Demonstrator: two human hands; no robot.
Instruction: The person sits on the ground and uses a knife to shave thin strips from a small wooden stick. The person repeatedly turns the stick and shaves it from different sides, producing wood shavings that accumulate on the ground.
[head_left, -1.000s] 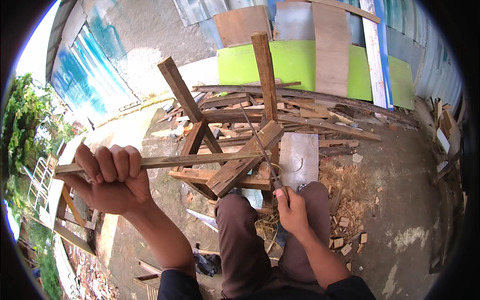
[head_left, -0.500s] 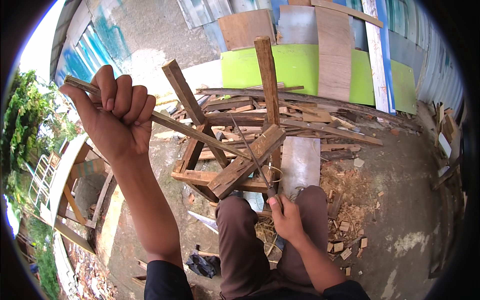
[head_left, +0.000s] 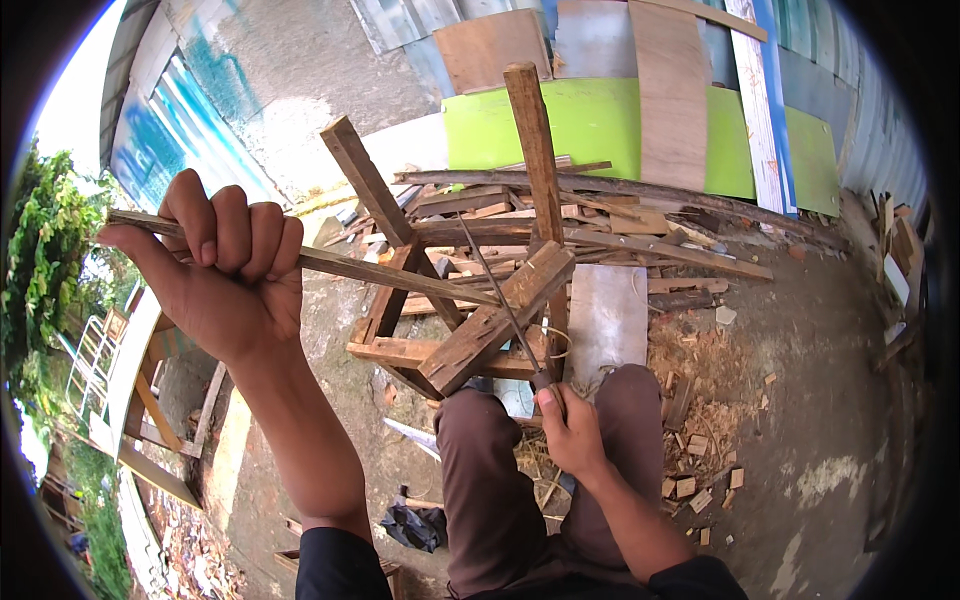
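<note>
My left hand (head_left: 240,265), raised at the left, is closed around a thin wooden strip (head_left: 390,278). The strip slopes down to the right, and its far end meets the blade over a wooden block (head_left: 500,320). My right hand (head_left: 575,430), low in front of my knees, is closed on the handle of a long, narrow-bladed knife (head_left: 500,298) that points up and to the left. The block lies tilted on a wooden frame with legs (head_left: 400,352), like an upturned stool. The exact contact between blade and strip is too small to make out.
Behind the frame lies a pile of scrap boards (head_left: 470,205). Offcuts and shavings (head_left: 700,470) cover the ground at right. A dark plastic bag (head_left: 415,525) sits left of my legs. A saw blade (head_left: 410,436) lies by my left knee. Green panels (head_left: 590,120) stand behind.
My left hand has moved slightly left and down with the strip, which now slopes less steeply. My right hand and the knife barely differ; the whole view has shifted a little.
</note>
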